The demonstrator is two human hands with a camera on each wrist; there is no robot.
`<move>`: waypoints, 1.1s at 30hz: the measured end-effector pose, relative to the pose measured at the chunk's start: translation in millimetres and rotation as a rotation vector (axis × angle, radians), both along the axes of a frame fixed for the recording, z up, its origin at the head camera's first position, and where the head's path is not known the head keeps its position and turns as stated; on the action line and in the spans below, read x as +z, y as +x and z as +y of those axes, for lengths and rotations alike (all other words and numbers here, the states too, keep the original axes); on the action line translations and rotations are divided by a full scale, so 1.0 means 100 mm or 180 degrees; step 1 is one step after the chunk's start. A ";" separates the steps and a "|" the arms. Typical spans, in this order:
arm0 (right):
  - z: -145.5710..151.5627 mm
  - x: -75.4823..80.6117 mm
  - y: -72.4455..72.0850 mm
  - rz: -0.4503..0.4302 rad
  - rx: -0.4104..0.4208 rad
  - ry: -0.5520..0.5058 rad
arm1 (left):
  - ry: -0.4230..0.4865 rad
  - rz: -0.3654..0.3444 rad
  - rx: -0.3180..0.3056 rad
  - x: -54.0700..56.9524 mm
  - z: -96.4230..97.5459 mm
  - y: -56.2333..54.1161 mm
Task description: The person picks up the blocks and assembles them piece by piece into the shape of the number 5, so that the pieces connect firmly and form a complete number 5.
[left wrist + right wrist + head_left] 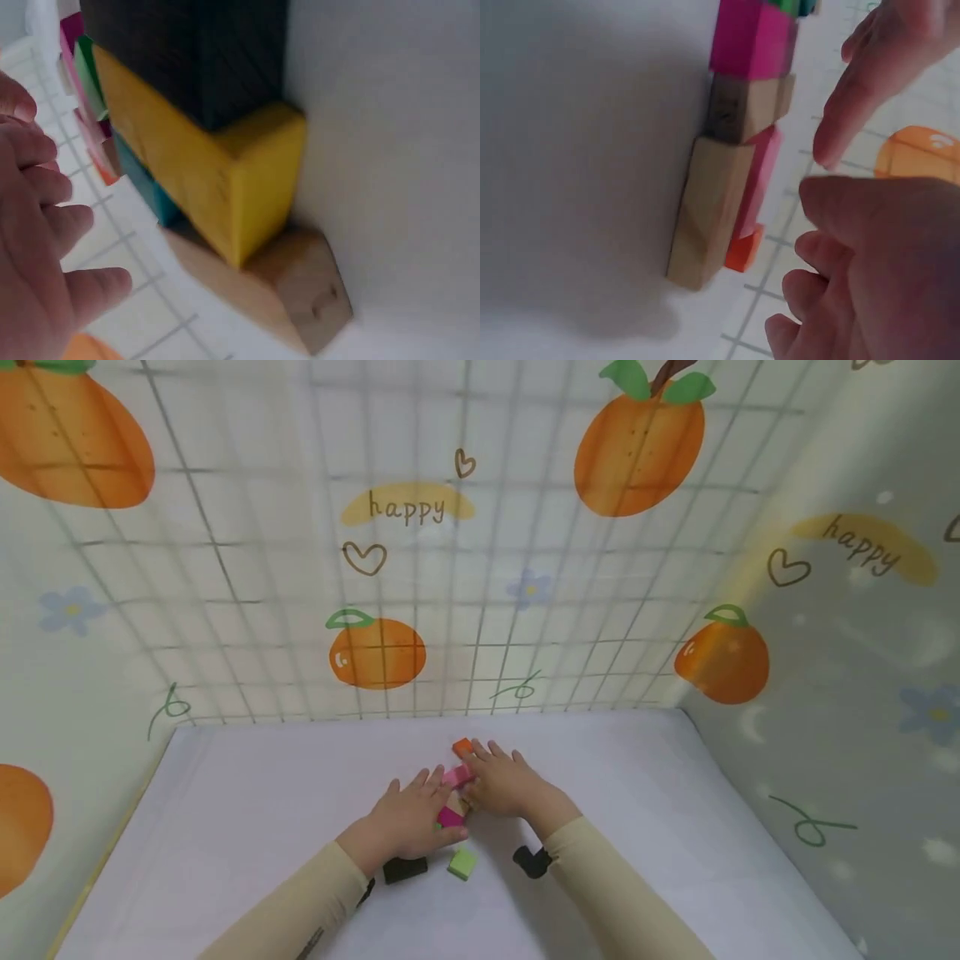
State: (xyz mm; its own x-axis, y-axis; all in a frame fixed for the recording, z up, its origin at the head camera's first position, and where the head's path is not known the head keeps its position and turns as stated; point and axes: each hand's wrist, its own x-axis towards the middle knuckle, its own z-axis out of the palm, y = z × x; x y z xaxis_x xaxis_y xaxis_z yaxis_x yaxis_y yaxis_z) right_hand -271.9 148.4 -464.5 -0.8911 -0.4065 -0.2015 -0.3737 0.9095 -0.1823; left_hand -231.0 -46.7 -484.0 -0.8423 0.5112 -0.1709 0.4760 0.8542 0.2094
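My left hand hovers at the left side of a cluster of wooden blocks, fingers spread and nothing held. From the other side my right hand reaches over the cluster, its fingertips near the orange block and pink block. A magenta block shows between the hands. In the left wrist view, a yellow block touches a black block, a teal block and a plain wood block. The right wrist view shows a long plain wood block beside the pink one.
A light green block lies on the white tabletop, in front of the hands. A dark object of unclear kind is beside the right sleeve. An orange-printed curtain rises behind the table.
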 end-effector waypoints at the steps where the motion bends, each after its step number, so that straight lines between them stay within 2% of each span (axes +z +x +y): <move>1: -0.02 -0.02 -0.05 -0.0018 -0.0002 -0.0001 | 0.0052 -0.0020 0.0019 -0.02 0.01 -0.04; 4: -0.05 -0.06 -0.18 -0.0088 -0.0059 -0.0075 | 0.0193 -0.0073 -0.0004 -0.07 0.05 -0.14; 8: -0.06 -0.06 -0.24 -0.0124 -0.0005 -0.0230 | 0.0133 -0.0050 -0.0029 -0.07 0.10 -0.17; 12: -0.12 -0.06 -0.27 -0.0115 0.0097 -0.0175 | -0.0009 -0.0048 0.0078 -0.04 0.03 -0.16; 18: -0.03 -0.14 -0.31 -0.0147 -0.0030 -0.0091 | 0.0009 -0.0212 0.0156 -0.01 -0.06 -0.23; 21: 0.02 -0.15 -0.31 -0.0124 -0.0050 -0.0024 | -0.0057 -0.0211 0.0166 0.00 -0.13 -0.27; 23: 0.03 -0.15 -0.31 -0.0090 -0.0031 0.0008 | -0.0157 -0.0156 0.0251 0.00 -0.20 -0.29; 27: 0.01 -0.16 -0.35 -0.0050 -0.0013 -0.0008 | -0.0377 -0.0026 0.0592 -0.02 -0.31 -0.30; 28: 0.00 -0.16 -0.36 -0.0043 -0.0013 -0.0028 | -0.0401 0.0014 0.0619 -0.02 -0.32 -0.29; 30: -0.01 -0.19 -0.36 -0.0067 -0.0032 -0.0050 | -0.0337 0.0062 0.0548 -0.04 -0.30 -0.25; 33: -0.02 -0.27 -0.33 -0.0150 -0.0048 -0.0062 | -0.0162 0.0060 0.0155 -0.08 -0.22 -0.16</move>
